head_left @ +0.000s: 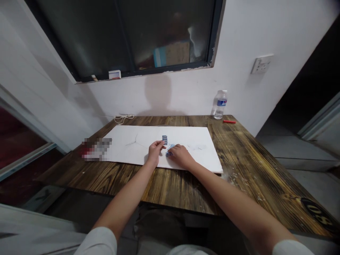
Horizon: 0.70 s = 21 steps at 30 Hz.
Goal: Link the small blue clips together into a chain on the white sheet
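A large white sheet (132, 141) lies on a dark wooden table (239, 152). My left hand (155, 149) rests on the sheet and pinches a small blue-and-white striped card (165, 139), holding it upright. My right hand (180, 156) lies close beside it on the sheet, fingers curled over more small blue striped pieces (170, 149). Whether it grips them is hard to tell. A few thin dark marks or wires (135, 141) lie on the sheet to the left of my hands.
A plastic water bottle (220, 104) stands at the table's back edge by the wall, with a red pen (229, 121) beside it. A coiled white cord (123, 118) lies at the back left. A blurred object (96, 148) sits at the sheet's left end. A window is above.
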{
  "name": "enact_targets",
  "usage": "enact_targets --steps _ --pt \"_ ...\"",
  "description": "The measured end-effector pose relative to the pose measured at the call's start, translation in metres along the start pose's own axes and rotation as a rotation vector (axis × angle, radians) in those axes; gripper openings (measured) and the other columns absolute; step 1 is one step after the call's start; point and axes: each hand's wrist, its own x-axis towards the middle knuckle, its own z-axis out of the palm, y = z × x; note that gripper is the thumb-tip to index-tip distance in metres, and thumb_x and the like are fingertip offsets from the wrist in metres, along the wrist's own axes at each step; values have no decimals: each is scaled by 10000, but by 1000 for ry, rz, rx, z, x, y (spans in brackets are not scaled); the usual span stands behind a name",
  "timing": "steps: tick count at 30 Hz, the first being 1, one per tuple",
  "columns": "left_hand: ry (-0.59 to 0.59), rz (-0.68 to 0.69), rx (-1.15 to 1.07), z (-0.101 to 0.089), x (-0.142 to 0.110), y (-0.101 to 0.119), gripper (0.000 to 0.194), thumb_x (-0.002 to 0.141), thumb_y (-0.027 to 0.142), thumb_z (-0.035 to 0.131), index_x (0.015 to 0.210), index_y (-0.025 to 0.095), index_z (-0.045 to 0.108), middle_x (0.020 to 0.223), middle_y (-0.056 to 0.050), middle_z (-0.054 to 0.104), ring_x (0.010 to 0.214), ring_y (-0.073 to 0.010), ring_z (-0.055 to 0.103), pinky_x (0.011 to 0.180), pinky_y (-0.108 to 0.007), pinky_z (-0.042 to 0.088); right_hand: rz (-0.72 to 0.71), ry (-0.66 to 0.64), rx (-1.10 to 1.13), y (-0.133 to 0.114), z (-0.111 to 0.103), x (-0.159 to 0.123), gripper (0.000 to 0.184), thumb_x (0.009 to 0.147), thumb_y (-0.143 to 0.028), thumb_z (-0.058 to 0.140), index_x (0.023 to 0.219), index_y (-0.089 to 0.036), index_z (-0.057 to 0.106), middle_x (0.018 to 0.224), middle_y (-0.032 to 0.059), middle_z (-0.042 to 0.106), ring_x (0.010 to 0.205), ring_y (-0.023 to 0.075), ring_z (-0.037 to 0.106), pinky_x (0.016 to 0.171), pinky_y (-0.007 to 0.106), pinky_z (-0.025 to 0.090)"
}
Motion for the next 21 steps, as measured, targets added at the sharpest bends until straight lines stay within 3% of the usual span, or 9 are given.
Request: enact_targets --steps 8,12,15,21 --pt "-7 4 -10 -1 1 -3 281 580 359 772 732 158 646 632 11 624 531 -82 562 494 -191 358 -105 -68 -144 -8 -2 2 182 893 -246 517 962 -149 655 943 116 679 971 231 516 877 349 303" --pt "-15 8 -22 0 0 -2 274 581 352 773 730 159 647 655 7 635 537 -79 560 516 -194 372 -116 11 -118 -6 -6 0 228 920 -213 448 895 -157 668 935 118 662 966 222 507 858 344 317" --pt "-18 3 -25 0 -1 -1 270 585 352 770 730 161 647 660 7 638 535 -78 557 532 -196 386 -56 124 11 0 -8 0 237 925 -232 442 937 -171 670 927 102 656 912 195 535 814 305 358" --pt "-26 -13 -6 -1 0 -3 260 588 336 775 740 160 659 662 13 637 552 -81 575 562 -197 395 133 374 496 12 -7 1 201 886 -303 502 934 -207 672 800 28 700 712 151 617 692 254 446"
